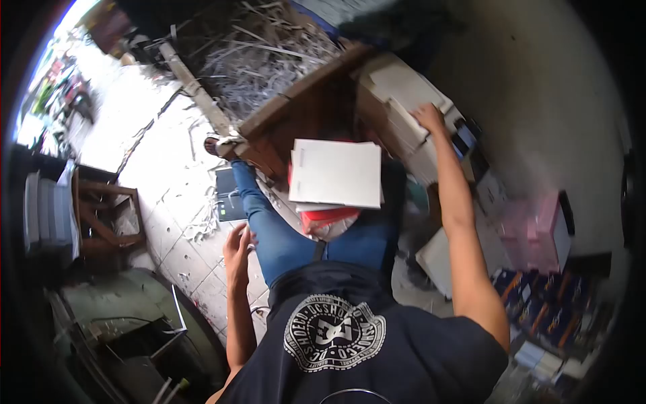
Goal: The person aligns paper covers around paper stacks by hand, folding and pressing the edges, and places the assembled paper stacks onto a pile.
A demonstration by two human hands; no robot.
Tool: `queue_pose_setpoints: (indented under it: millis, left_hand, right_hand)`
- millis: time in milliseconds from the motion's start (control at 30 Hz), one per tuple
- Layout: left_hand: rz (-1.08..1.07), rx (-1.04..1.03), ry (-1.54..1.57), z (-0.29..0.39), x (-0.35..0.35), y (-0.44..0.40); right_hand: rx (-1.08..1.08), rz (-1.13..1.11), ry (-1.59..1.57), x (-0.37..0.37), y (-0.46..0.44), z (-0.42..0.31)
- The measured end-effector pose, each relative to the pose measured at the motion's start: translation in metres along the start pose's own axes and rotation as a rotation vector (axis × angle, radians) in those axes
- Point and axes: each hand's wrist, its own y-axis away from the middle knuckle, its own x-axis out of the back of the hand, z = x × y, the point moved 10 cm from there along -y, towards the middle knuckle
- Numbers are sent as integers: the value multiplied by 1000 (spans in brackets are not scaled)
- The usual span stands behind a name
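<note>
Nearest to me is the seated person's black T-shirt [424, 347], with a round pale print on it, above blue jeans [286, 232]. The left hand [237, 249] hangs beside the left thigh, fingers loosely curled and parted. Between the legs, just past the lap, a stack of white sheets [336, 175] sits a little unevenly on something red [326, 221]. The hands are well apart: the right arm stretches forward, and the right hand [429, 119] touches the top of a pale, cream-coloured pile [407, 87]; whether its fingers are clamped on an edge I cannot tell. Over on the person's right stand a pink box [528, 236] and, lower down, dark blue packages [545, 299]. To the left is a rounded greenish object [121, 310], and beyond it a wooden frame [111, 225] next to a bluish-grey stack [50, 215]. A dark flat item [231, 195] lies on the tiled floor [192, 259] near the left leg. Past the knees, behind a wooden board [303, 91], shredded paper [262, 64] is heaped. Farthest off, in the bright light at left, are blurred vehicles [73, 94].
</note>
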Motion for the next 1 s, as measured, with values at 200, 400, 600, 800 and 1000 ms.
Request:
queue_pose_setpoints:
  millis: [200,400,600,800,1000]
  left_hand:
    - [-180,-293,2,65,-41,-19]
    - [-716,-445,138,164,-241,-26]
    - [-629,-441,201,150,-345,-23]
    - [-444,-370,82,174,-287,-33]
    - [-734,-756,-482,195,-187,48]
  right_hand:
    - [239,-29,233,-14,6,-20]
    - [138,-80,-479,-6,-6,11]
    - [344,399,-185,28,18,-18]
    - [775,268,-317,111,283,-237]
    - [524,404,-548,219,325,-230]
